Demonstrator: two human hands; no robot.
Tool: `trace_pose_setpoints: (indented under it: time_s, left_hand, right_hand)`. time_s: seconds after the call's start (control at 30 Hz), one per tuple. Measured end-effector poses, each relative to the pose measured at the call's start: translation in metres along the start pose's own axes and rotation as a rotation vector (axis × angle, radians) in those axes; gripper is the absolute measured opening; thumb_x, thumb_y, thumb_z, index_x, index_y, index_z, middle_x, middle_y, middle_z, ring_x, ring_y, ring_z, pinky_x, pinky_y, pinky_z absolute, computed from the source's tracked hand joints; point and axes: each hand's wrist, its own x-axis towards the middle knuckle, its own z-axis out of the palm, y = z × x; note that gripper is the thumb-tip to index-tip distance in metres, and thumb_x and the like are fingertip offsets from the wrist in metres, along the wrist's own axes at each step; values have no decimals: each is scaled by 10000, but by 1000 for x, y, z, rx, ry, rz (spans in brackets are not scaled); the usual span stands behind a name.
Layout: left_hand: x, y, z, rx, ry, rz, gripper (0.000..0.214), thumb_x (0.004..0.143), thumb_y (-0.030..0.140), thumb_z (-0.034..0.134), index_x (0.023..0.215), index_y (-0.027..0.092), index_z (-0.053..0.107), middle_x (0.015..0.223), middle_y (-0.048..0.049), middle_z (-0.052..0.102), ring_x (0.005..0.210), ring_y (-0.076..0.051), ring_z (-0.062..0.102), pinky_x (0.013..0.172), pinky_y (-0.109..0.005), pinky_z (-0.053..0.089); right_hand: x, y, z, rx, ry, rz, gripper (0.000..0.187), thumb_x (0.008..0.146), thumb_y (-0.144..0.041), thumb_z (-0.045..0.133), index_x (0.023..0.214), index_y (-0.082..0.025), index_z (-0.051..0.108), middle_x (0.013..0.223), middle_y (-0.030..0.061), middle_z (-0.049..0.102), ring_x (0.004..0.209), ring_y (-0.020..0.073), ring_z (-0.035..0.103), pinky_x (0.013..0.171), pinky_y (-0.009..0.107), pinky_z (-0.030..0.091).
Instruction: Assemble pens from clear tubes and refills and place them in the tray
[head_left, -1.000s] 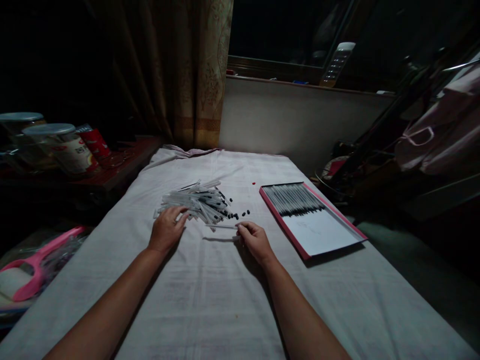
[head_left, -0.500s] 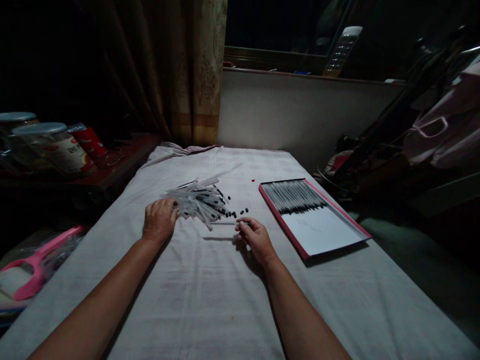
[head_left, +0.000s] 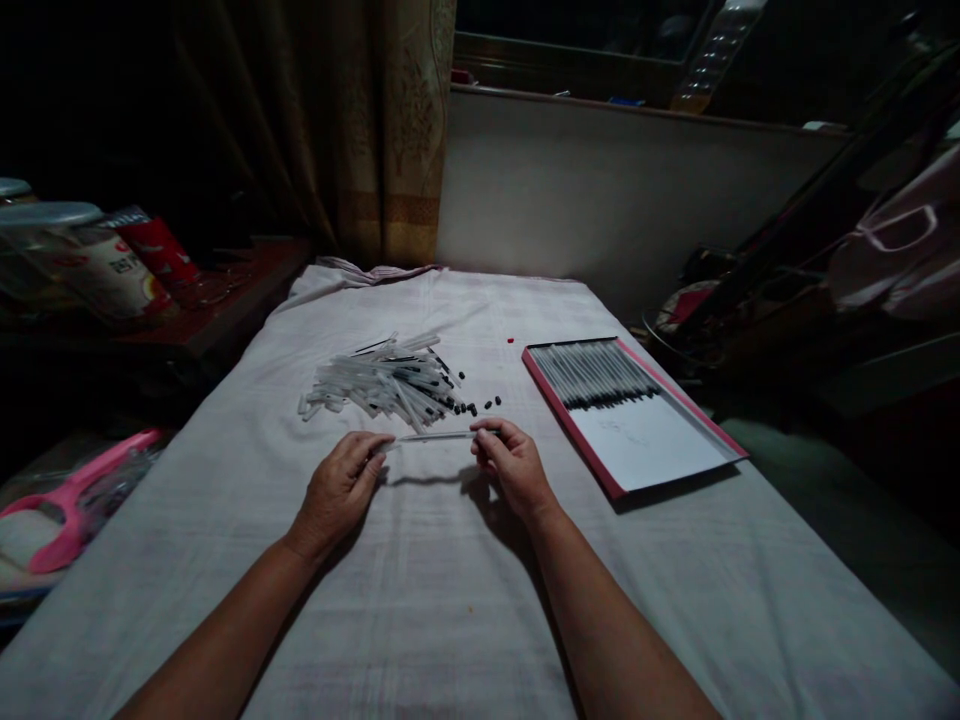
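My right hand (head_left: 514, 465) pinches the black-tipped end of a thin clear pen (head_left: 439, 436), held level just above the cloth and pointing left. At the pen's other end is my left hand (head_left: 341, 490), closed in a pinch on a small clear piece that looks like a pen cap (head_left: 387, 447). Whether the cap and pen touch I cannot tell. Just beyond both hands lies a loose pile of clear pens and caps (head_left: 382, 380). Several small black plugs (head_left: 469, 408) are scattered at the pile's right side.
On the right, a shallow box with red edges (head_left: 574, 458) holds a row of clear pens with black ends (head_left: 596, 372). A tiny red piece (head_left: 511, 340) lies on the white tablecloth (head_left: 450, 590). Jars (head_left: 112, 270) stand on a dark side table; pink-handled scissors (head_left: 71, 505) lie at left.
My left hand has left the pile's left edge and come toward me and right, with a small clear piece in its fingers. My right hand still holds the pen. The view has tilted down slightly.
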Motion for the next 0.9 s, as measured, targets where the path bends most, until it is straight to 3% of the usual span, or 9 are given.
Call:
trace_pose_setpoints:
  time_s: [0.2, 0.43, 0.57, 0.7, 0.9]
  left_hand:
    - [-1, 1, 0, 1, -10, 12, 267, 956, 313, 479, 1101, 221, 683, 995, -69, 685, 952, -204, 664, 856, -319, 546]
    - [-2, 5, 1, 3, -42, 62, 257, 963, 283, 475, 1110, 216, 674, 993, -69, 685, 931, -196, 665, 848, -311, 545]
    - [-4, 6, 2, 47, -63, 71, 288, 990, 304, 428, 1113, 203, 668, 973, -76, 697, 901, -199, 672, 815, -309, 546]
    - [-6, 8, 0, 66, -124, 69, 322, 1000, 355, 408, 1081, 203, 680, 935, -80, 723, 856, -203, 690, 777, -306, 547]
    - [-8, 13, 4, -53, -137, 24, 304, 971, 403, 483, 1022, 215, 717, 891, -56, 760, 790, -185, 711, 749, -276, 558]
  right_hand:
    - [1, 2, -2, -35, -2, 17, 312, 663, -446, 710, 830, -186, 666, 587, -27, 600, 478, 82, 465, 409, 193, 276]
    - [0, 3, 0, -46, -12, 36, 320, 637, -442, 734, 812, -178, 688, 572, -21, 618, 464, 82, 481, 418, 195, 319]
    - [-1, 3, -1, -90, -108, 98, 319, 644, -412, 741, 832, -154, 731, 600, -2, 645, 460, 80, 494, 420, 195, 316]
    - [-3, 6, -7, -186, -240, 152, 324, 666, -402, 754, 867, -148, 770, 524, -37, 578, 427, 71, 435, 413, 198, 303]
    - [-2, 7, -17, -263, -305, 74, 270, 695, -390, 754, 810, -148, 782, 579, -15, 592, 514, 88, 463, 453, 200, 309]
